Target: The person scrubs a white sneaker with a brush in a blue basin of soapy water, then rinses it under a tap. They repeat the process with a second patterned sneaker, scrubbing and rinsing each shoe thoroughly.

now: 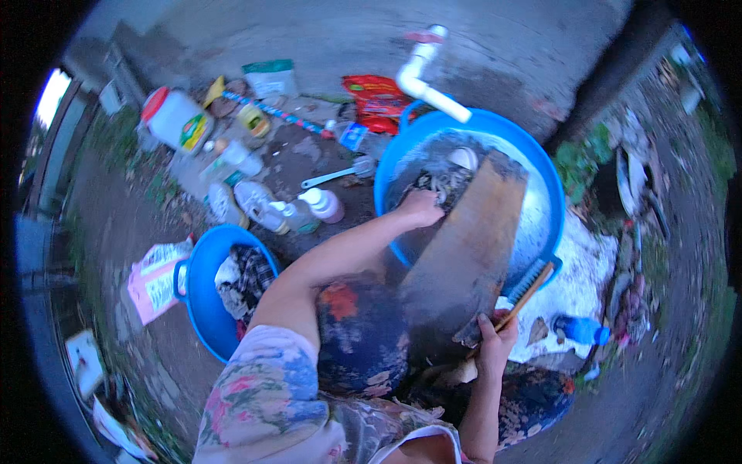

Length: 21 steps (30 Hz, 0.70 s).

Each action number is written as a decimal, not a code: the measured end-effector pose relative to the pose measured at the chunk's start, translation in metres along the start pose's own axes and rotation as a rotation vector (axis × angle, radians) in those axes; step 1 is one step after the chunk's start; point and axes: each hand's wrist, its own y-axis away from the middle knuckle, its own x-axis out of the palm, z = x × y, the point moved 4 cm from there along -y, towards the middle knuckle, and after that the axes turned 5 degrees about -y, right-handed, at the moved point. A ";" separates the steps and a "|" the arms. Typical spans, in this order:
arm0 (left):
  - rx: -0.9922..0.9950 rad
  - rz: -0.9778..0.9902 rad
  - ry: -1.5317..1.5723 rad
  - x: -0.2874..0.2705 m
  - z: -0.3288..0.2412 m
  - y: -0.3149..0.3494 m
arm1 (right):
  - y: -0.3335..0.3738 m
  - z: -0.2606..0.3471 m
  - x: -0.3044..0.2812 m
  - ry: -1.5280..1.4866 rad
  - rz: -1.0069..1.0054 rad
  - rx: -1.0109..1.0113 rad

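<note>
My left hand [422, 207] reaches into the large blue basin [558, 185], its fingers closed on a dark wet cloth [447, 182] beside a wooden board. The board [473, 232] leans at a slant, its far end inside the basin over sudsy water and its near end between my knees. My right hand [496, 340] is by the board's lower right edge, closed round the handle of a wooden scrubbing brush [529, 291]. The brush's pale bristles face up and left, apart from the cloth. A small white rounded thing [464, 158] shows near the cloth.
A white pipe tap [433, 85] juts over the basin. On the left stand a smaller blue tub [202, 309] of clothes, several bottles [323, 206], a red-lidded jar [176, 120] and a long-handled brush [336, 175]. A blue bottle [581, 330] lies on a white sack [583, 271] at right.
</note>
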 end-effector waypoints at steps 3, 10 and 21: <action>-0.186 -0.300 0.313 -0.002 0.018 -0.014 | 0.002 0.002 0.004 0.018 -0.001 0.022; -0.519 -0.337 0.890 0.044 0.063 -0.049 | 0.005 0.007 0.010 -0.070 0.026 0.024; -0.240 -0.028 1.365 0.031 0.059 -0.054 | -0.008 -0.010 0.011 0.006 0.049 0.037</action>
